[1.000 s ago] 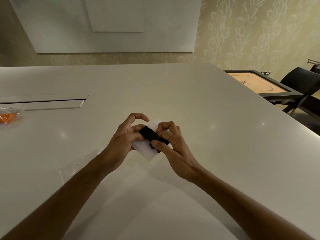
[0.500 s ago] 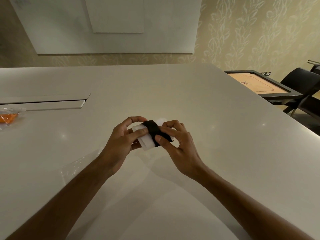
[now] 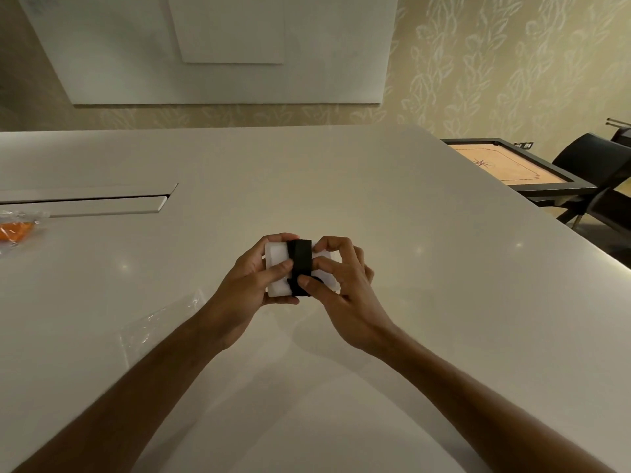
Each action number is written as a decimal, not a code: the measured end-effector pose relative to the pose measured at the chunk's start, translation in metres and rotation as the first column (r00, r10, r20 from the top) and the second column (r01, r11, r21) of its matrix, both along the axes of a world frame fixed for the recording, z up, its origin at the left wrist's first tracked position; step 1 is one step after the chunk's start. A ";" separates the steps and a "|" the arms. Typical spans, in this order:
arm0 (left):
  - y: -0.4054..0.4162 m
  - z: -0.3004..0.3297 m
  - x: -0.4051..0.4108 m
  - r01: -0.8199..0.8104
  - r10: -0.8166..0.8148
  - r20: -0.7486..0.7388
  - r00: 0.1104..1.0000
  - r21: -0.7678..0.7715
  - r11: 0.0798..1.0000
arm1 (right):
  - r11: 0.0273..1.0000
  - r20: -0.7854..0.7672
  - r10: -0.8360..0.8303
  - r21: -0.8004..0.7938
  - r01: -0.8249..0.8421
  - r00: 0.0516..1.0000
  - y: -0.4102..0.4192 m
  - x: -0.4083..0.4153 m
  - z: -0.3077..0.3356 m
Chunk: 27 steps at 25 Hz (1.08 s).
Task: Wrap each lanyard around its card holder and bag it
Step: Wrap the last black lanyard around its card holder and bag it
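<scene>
Above the middle of the table I hold a white card holder (image 3: 277,259) with a black lanyard (image 3: 300,264) wound round its middle as a vertical band. My left hand (image 3: 246,288) grips the holder's left side, thumb pressed on its front beside the band. My right hand (image 3: 341,285) grips the right side, its thumb on the lower end of the lanyard and fingers curled over the top edge. A clear plastic bag (image 3: 150,329) lies flat on the table under my left forearm.
The wide white table (image 3: 375,199) has a long slot with a raised flap (image 3: 102,206) at the left. A bagged orange lanyard (image 3: 15,230) lies at the far left edge. Beyond the table's right edge stand a carrom board (image 3: 508,165) and dark chairs (image 3: 594,165).
Both hands have turned the card holder from tilted to upright, so the black band now runs vertically. The hands rose slightly away from me; the right thumb now presses the lanyard's lower end.
</scene>
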<state>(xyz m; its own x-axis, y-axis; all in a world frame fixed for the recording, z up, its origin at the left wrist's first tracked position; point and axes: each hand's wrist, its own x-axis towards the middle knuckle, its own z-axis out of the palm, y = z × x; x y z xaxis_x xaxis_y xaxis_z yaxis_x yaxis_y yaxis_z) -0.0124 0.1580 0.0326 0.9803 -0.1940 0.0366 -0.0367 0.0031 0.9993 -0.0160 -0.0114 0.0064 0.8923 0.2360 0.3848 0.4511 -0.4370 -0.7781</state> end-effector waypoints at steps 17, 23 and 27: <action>0.010 -0.003 0.005 0.110 -0.118 -0.077 0.990 -0.106 0.988 | 0.998 -0.087 0.021 -0.054 -0.026 0.996 -0.032 0.018 0.014; 0.017 -0.008 0.000 0.086 -0.081 -0.062 0.995 0.077 0.993 | 0.928 -0.408 0.157 0.371 0.006 0.900 -0.039 0.027 0.004; 0.047 -0.014 -0.005 -0.319 0.109 0.395 0.912 0.516 0.795 | 0.903 -0.413 0.126 0.424 0.067 0.902 -0.042 0.030 -0.001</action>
